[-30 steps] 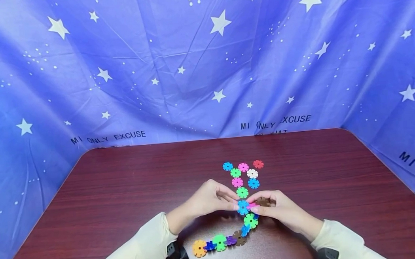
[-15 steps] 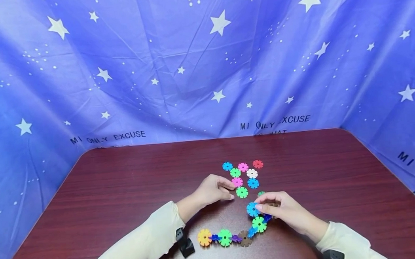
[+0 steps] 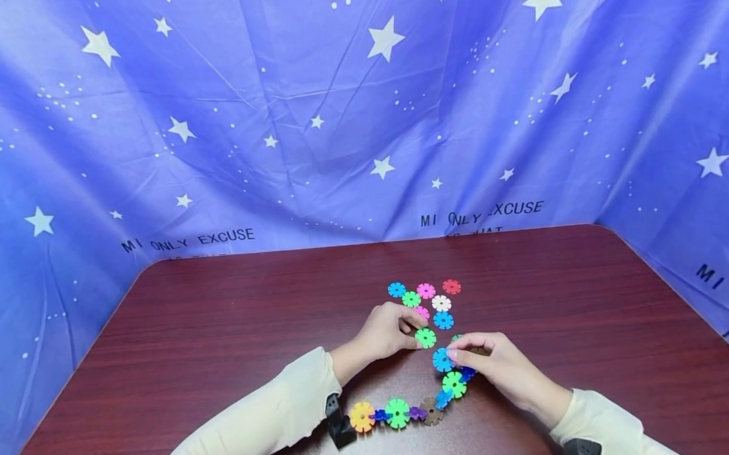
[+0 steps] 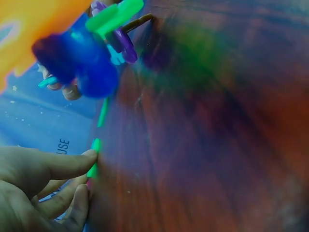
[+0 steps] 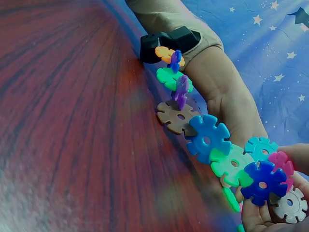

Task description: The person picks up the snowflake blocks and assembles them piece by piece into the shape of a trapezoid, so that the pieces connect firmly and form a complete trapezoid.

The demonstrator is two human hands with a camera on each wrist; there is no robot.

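My left hand (image 3: 386, 330) pinches the edge of a loose green interlocking disc (image 3: 425, 338), thumb on the near side; the left wrist view shows this green disc (image 4: 93, 164) edge-on at the thumb tip. My right hand (image 3: 507, 365) grips one end of a chain of notched plastic discs, close to a light-blue disc (image 3: 443, 360). A pink disc (image 5: 281, 165) and a dark-blue disc (image 5: 263, 184) sit by its fingers in the right wrist view. From there the chain curves through a green disc (image 3: 454, 385) and a brown disc (image 3: 432, 411) to an orange disc (image 3: 363, 417).
Beyond the hands, loose discs lie on the dark red table (image 3: 250, 311): a white disc (image 3: 441, 303), a red disc (image 3: 452, 287), a blue disc (image 3: 443, 320) and several others. A starry blue curtain (image 3: 306, 85) hangs behind the table.
My left hand has left the light-blue disc on the chain and now pinches the loose green disc. The chain has shifted slightly right in my right hand.
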